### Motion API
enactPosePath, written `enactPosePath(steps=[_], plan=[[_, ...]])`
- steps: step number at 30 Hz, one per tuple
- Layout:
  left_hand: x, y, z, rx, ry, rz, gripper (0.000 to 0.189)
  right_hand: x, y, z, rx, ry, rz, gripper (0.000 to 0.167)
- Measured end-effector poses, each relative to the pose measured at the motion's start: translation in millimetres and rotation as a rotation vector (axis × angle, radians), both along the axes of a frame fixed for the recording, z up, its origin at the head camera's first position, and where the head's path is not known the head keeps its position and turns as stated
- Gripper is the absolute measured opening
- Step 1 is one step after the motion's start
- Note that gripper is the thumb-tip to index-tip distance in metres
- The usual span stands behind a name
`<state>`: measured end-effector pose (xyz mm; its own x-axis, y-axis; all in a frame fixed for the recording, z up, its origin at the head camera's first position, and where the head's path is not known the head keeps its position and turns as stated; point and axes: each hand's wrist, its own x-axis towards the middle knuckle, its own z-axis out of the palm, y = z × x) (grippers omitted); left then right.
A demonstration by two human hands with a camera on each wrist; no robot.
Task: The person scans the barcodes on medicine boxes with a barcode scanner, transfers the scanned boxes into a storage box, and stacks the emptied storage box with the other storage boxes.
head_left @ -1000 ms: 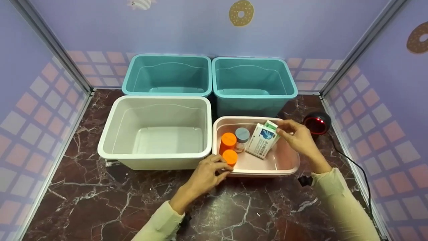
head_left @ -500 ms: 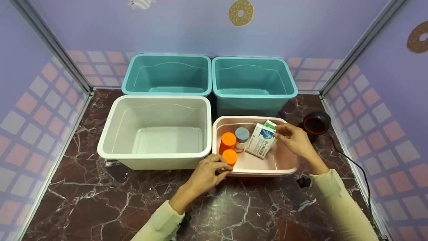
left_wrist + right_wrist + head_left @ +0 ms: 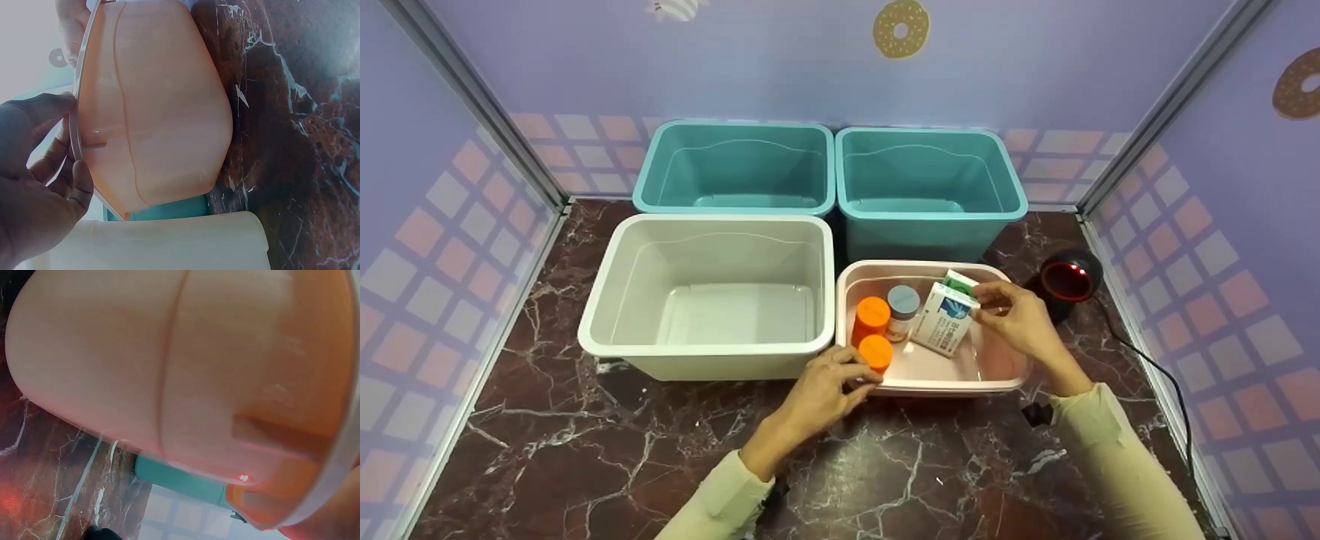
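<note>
Boxes leaned inside the pink bin (image 3: 952,385), at its far right part, where the right hand (image 3: 1018,321) reached in over the rim. Its thumb and fingers were drawn nearly together in a pinch at the right edge of the tilted white box (image 3: 945,322), which bore a blue picture and dark lettering. Directly behind that one, a green-and-white box (image 3: 960,282) showed its upper end; whether it was also within the pinch could not be told.

Near the left corner of the same bin, the left hand (image 3: 826,386) gripped the rim between thumb and curled fingers, just beside the near orange bottle (image 3: 876,352). The far orange bottle (image 3: 873,316) stood behind it, and the grey-capped bottle (image 3: 902,309) stood upright between that and the white box.

To the left was a larger white bin (image 3: 705,350), with two teal bins (image 3: 934,238) side by side at the far wall. On the right, a black device (image 3: 1070,281) glowed red on the dark marbled tabletop (image 3: 877,465).
</note>
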<state>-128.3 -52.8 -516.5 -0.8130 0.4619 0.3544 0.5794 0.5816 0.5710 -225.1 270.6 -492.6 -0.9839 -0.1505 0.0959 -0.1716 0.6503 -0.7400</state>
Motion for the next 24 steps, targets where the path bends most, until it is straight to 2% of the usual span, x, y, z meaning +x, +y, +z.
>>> enactPosePath(steps=[6, 11, 17, 24], plan=[[0.4, -0.5, -0.4, 0.0, 0.005, 0.0, 0.01, -0.3, -2.2, -4.3, -0.02, -0.031, 0.036, 0.039], [0.3, -0.4, -0.5, -0.002, -0.005, 0.0, 0.01, 0.5, -5.4, -7.5, 0.025, -0.062, 0.077, 0.039], [0.4, -0.3, 0.0, -0.017, -0.008, 0.005, 0.011, 1.1, -9.5, -8.3, 0.094, -0.077, 0.078, 0.039], [-0.1, 0.2, 0.4, -0.012, -0.024, 0.002, 0.011, 0.6, -11.0, -9.4, 0.112, -0.077, 0.082, 0.035]])
